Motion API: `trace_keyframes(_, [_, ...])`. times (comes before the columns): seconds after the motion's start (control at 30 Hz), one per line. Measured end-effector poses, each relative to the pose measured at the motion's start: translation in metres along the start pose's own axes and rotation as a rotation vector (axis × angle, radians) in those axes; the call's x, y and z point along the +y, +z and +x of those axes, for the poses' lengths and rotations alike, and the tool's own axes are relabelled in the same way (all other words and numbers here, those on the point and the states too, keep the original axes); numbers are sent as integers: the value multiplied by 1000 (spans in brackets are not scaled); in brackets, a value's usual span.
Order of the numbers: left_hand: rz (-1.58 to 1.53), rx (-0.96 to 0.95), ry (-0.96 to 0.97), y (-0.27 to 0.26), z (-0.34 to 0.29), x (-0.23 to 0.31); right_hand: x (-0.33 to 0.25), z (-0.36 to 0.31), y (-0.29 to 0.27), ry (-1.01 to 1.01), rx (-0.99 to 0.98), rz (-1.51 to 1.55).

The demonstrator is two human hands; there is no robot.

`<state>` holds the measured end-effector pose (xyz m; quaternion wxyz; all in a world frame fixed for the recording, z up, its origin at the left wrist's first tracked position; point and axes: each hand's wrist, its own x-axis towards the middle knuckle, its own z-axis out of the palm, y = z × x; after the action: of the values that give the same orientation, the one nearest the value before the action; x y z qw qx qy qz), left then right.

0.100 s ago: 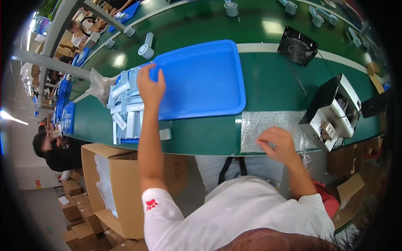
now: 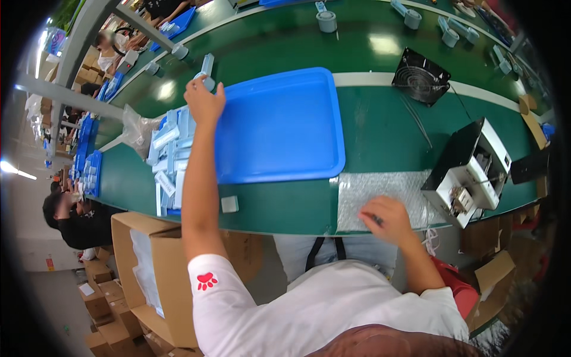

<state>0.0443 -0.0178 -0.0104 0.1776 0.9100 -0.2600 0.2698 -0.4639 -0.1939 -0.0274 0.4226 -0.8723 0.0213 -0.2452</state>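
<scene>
One blue handled cup lies just beyond the nearer left hand (fingers parted, touch unclear), handle pointing away.

black square axial fan, black-and-white bench machine near right end, open cardboard box lower left, stacked cartons, black-shirted co-worker

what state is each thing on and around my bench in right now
Left hand: thumb and fingers parted
Light-blue cup-ended part: at left fingertips, contact unclear
Right hand: fingers curled
Blue tray: face up
Light-blue parts: heaped
Plastic bag: crumpled
Bubble wrap: spread flat
Black fan: on the bench, running or not unclear
Black-and-white machine: open, insides showing
Cardboard box: open
</scene>
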Motion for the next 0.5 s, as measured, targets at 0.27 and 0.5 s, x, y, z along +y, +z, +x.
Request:
trace_keyframes(0.27, [251, -343, -446, 87, 105, -39, 12, 13, -8, 78, 59, 66])
trace_keyframes(0.5, [-287, 9, -29, 68, 79, -37, 8, 13, -7, 164, -2, 123])
